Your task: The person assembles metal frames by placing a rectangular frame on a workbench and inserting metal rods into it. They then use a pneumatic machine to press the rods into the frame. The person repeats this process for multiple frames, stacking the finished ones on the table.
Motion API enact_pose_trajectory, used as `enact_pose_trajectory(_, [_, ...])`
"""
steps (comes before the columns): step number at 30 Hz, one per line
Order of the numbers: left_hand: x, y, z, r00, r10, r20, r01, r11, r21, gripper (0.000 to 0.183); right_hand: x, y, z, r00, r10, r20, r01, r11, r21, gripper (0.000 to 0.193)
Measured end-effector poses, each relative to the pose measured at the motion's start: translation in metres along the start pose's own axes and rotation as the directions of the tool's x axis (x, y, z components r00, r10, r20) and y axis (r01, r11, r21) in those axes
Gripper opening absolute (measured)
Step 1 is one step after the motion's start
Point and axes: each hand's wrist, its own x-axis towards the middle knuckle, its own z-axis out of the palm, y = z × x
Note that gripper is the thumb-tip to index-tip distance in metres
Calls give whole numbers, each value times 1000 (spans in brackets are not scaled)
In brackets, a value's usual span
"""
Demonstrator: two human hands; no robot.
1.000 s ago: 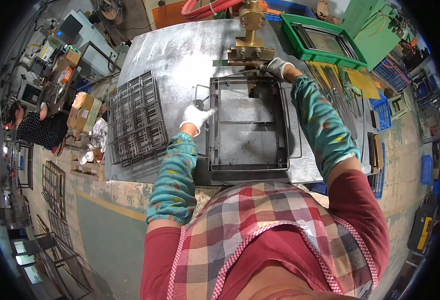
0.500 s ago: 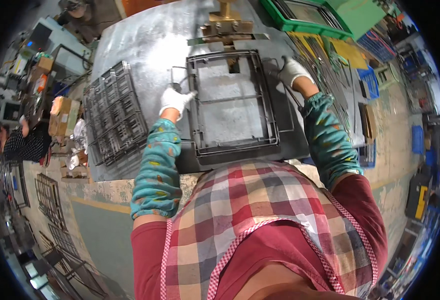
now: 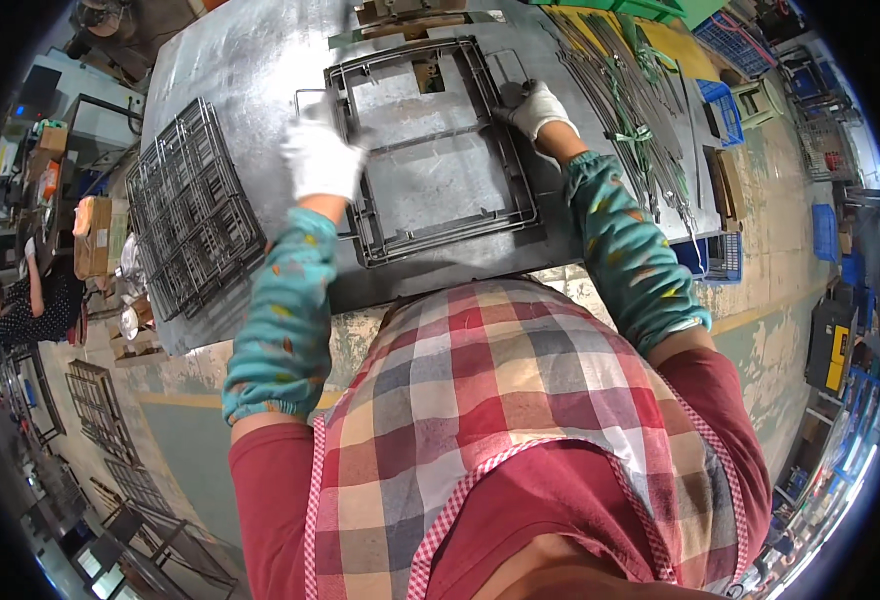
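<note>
Wire frame (image 3: 428, 139) lies between fingers of left hand (image 3: 322, 160) and right hand (image 3: 538, 112). I judge stiff, fairly light, slick; hold by side rails (image 3: 518, 160) nearest fingers. Can't tell if either grips.

Left hand (image 3: 322, 160): covered by a white glove (image 3: 325, 182), blurred.
Right hand (image 3: 540, 110): gloved in white too, darkened in places.
Oversleeves (image 3: 285, 315): teal, printed with yellow and orange flecks, gathered at both ends.
Apron (image 3: 500, 370): checked in red, beige, grey and white, edged with red-and-white gingham trim (image 3: 314, 500).
Shirt (image 3: 550, 500): dark red, partly covered by the apron.
</note>
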Motion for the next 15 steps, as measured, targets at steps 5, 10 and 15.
enact_pose_trajectory(5, [-74,45,9,733,545,408,-267,781,-564,40,8,19,-8,974,-36,225,24,998,57,84])
enact_pose_trajectory(10, [-74,62,13,608,509,608,-257,852,-457,46,-9,56,8,963,-125,240,98,988,122,79])
enact_pose_trajectory(15, [-75,68,11,635,480,605,-264,871,-415,36,-42,25,-12,961,-66,270,78,996,-36,73])
